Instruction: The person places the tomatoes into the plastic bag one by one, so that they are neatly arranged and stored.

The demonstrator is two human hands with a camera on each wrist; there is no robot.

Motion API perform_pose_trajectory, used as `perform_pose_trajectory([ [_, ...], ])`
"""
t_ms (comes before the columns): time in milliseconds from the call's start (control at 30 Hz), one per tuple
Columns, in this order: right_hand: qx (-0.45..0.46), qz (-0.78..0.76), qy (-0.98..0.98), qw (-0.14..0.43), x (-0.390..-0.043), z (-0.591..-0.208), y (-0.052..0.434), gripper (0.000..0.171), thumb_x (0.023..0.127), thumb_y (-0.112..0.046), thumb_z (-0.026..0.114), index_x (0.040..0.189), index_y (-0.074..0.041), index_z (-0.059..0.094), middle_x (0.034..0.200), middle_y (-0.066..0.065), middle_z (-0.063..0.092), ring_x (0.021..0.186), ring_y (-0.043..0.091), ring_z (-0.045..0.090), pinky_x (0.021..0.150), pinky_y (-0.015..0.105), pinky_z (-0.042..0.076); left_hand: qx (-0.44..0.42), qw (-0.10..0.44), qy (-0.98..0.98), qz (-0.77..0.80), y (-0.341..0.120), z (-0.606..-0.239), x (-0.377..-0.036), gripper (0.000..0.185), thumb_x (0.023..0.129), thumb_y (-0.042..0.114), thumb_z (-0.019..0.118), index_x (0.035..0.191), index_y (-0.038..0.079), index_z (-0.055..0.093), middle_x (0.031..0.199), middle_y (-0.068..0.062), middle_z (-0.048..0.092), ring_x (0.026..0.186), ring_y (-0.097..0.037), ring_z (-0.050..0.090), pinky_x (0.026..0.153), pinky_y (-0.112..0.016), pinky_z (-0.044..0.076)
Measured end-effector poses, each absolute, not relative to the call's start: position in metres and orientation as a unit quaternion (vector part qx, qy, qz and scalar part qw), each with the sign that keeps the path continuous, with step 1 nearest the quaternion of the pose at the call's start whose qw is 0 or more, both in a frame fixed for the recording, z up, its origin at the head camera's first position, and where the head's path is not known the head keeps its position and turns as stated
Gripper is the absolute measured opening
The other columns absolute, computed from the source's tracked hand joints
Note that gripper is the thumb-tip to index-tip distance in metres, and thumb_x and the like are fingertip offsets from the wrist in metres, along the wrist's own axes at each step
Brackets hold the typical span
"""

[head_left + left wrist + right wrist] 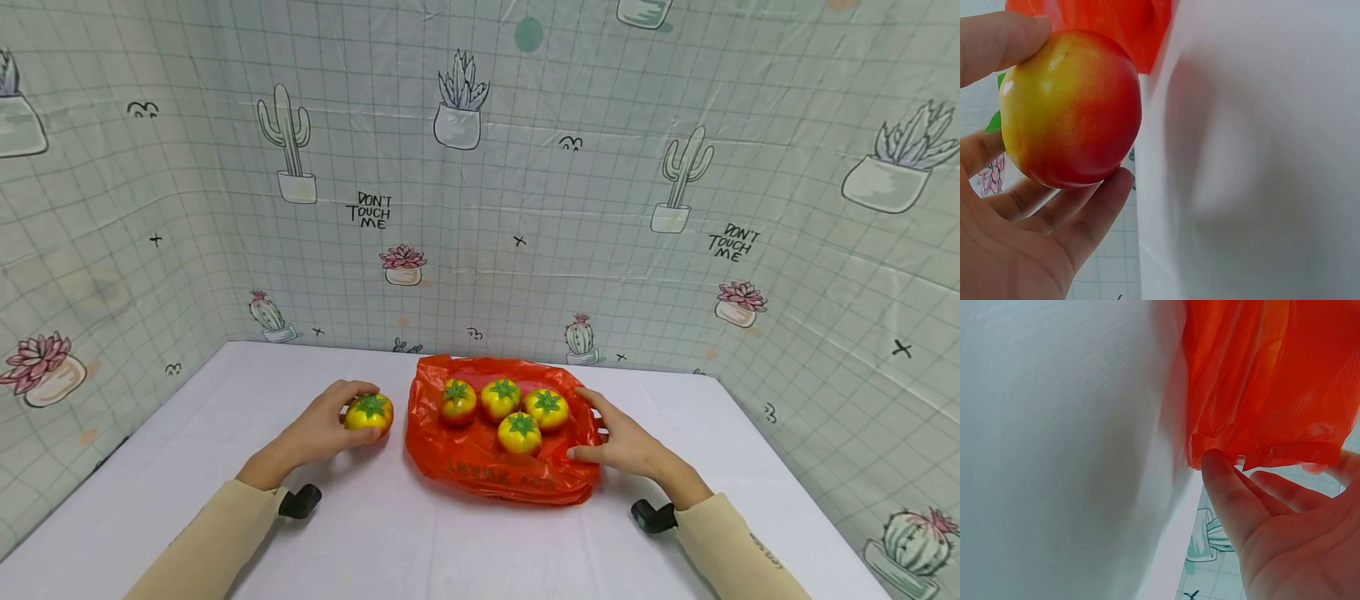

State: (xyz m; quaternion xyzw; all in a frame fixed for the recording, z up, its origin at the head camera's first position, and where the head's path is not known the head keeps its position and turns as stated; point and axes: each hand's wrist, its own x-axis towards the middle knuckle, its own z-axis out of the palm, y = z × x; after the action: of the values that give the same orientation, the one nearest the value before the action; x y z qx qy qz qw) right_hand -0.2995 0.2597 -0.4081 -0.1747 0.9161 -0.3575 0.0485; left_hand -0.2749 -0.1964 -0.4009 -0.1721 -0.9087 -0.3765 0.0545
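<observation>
In the head view my left hand grips a yellow-and-red toy tomato with a green leafy top, left of the red plastic bag. The left wrist view shows the thumb on one side of this tomato and the fingers around the other, with the tomato lifted off the table. Inside the spread bag lie several similar tomatoes, tops up. At the bag's right side, my right hand holds the edge, thumb over the front part and fingers farther back. Part of those fingers hides behind the red plastic.
A white-covered table lies under everything. Behind it and along both sides hangs a grid-patterned cloth printed with cacti and potted plants. Black wrist devices sit at both cuffs.
</observation>
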Motion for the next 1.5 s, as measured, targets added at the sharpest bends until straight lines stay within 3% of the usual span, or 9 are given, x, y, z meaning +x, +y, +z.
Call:
perform_pose_trajectory([
  [767,-0.174,-0.358,0.916,0.05,-0.299,-0.409,0.26,0.093,0.076,-0.036,0.078,0.149,-0.019,0.023,0.144,0.015,0.039,0.12,0.032,0.049,0.092,0.043,0.049,-0.207,0.104,-0.892,-0.388,-0.183,-0.384,-0.267,0.057,0.078,0.022,0.078,0.129,0.011,0.053,0.12,-0.009,0.051,0.106,-0.025,0.052,0.089,-0.047,0.05],
  [1500,-0.181,-0.361,0.914,0.048,-0.3,-0.409,0.259,0.092,0.077,-0.033,0.078,0.149,-0.017,0.024,0.144,0.015,0.039,0.119,0.031,0.05,0.092,0.042,0.049,-0.23,0.116,-0.883,-0.391,-0.171,-0.371,-0.257,0.056,0.08,0.028,0.077,0.13,0.017,0.053,0.124,-0.005,0.049,0.107,-0.022,0.052,0.086,-0.044,0.052],
])
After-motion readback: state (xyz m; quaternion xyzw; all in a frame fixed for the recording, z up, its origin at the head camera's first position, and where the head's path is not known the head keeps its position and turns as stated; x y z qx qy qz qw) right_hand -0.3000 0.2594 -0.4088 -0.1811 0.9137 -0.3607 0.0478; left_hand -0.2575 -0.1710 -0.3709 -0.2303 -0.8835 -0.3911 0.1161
